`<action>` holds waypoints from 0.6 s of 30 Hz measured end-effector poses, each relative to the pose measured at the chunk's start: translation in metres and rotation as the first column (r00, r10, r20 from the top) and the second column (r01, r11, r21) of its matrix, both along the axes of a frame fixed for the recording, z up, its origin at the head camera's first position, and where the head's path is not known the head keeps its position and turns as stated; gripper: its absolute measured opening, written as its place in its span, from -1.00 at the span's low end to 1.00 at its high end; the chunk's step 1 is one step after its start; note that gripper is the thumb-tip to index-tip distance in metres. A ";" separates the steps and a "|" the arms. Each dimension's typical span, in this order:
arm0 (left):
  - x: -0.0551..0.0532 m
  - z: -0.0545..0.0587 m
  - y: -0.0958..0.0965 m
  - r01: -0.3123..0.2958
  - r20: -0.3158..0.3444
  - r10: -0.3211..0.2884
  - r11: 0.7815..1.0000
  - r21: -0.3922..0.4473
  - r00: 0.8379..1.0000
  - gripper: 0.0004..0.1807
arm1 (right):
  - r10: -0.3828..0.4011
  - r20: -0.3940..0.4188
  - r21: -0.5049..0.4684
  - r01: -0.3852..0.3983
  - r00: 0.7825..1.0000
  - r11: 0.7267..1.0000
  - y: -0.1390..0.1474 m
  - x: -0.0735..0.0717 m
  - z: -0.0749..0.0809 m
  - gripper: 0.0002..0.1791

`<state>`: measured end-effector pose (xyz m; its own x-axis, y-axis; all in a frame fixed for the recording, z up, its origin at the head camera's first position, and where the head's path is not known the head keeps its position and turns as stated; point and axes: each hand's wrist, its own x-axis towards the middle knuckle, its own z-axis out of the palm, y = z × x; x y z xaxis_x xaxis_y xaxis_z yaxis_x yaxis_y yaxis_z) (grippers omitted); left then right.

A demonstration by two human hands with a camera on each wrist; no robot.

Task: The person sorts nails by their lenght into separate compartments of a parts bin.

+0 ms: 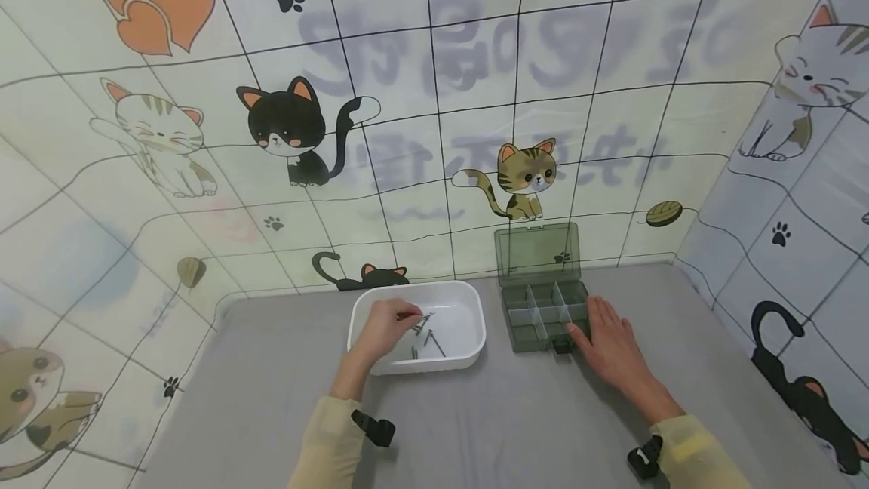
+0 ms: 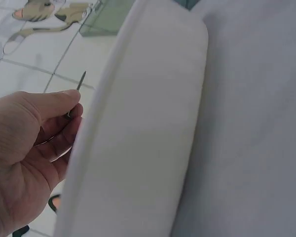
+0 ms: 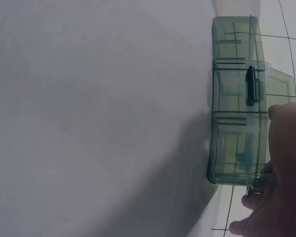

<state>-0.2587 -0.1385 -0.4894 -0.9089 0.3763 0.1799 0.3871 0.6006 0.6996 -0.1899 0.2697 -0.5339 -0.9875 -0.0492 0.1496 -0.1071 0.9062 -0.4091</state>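
Note:
My left hand point(image 1: 387, 327) is over the white tray point(image 1: 468, 357). Between thumb and forefinger it pinches a thin, pointed metal fastener point(image 2: 82, 79), tip up in the left wrist view. Several similar metal fasteners point(image 1: 435, 343) lie loose on the tray's floor. To the right stands a green see-through compartment box point(image 1: 526, 338), its lid point(image 1: 536, 253) raised against the wall. My right hand point(image 1: 614, 345) rests at the box's right side, fairly straight fingers along the outside and thumb by the front corner. A dark latch point(image 3: 250, 86) shows on the box front in the right wrist view.
Grey cloth point(image 1: 462, 429) covers the table under the tray and box. A cat-printed sheet point(image 1: 407, 112) rises behind and at both sides, close behind the box. Black cameras are strapped on both wrists, over or beside pale yellow sleeves point(image 1: 329, 444).

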 end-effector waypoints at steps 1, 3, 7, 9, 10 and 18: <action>0.001 0.003 0.003 0.003 0.007 -0.003 1.000 0.006 1.000 -0.91 | 0.002 0.002 0.000 -0.002 1.000 1.000 0.000 -0.001 0.000 -0.13; 0.004 0.008 0.008 0.018 0.017 -0.018 1.000 0.022 1.000 -0.90 | 0.003 0.007 -0.002 -0.003 1.000 1.000 0.000 -0.001 0.000 -0.13; 0.009 0.015 0.021 0.054 0.032 -0.056 0.997 0.052 0.998 -0.90 | 0.002 0.005 -0.006 -0.002 1.000 1.000 -0.002 0.000 -0.001 -0.14; 0.009 0.017 0.028 0.069 0.016 -0.070 0.996 0.056 0.997 -0.90 | 0.002 0.005 -0.010 -0.002 1.000 1.000 -0.002 0.000 -0.001 -0.14; 0.009 0.018 0.031 0.075 0.005 -0.076 0.996 0.055 0.997 -0.91 | 0.004 0.005 -0.008 -0.004 1.000 1.000 -0.002 0.000 -0.001 -0.14; 0.008 0.021 0.066 0.135 -0.035 -0.133 0.988 0.076 0.990 -0.92 | 0.001 -0.017 0.000 -0.001 1.000 1.000 -0.001 -0.001 -0.001 -0.16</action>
<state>-0.2507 -0.0724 -0.4679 -0.8449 0.4783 0.2393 0.4817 0.4859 0.7293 -0.1905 0.2684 -0.5348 -0.9848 -0.0498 0.1666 -0.1147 0.9061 -0.4072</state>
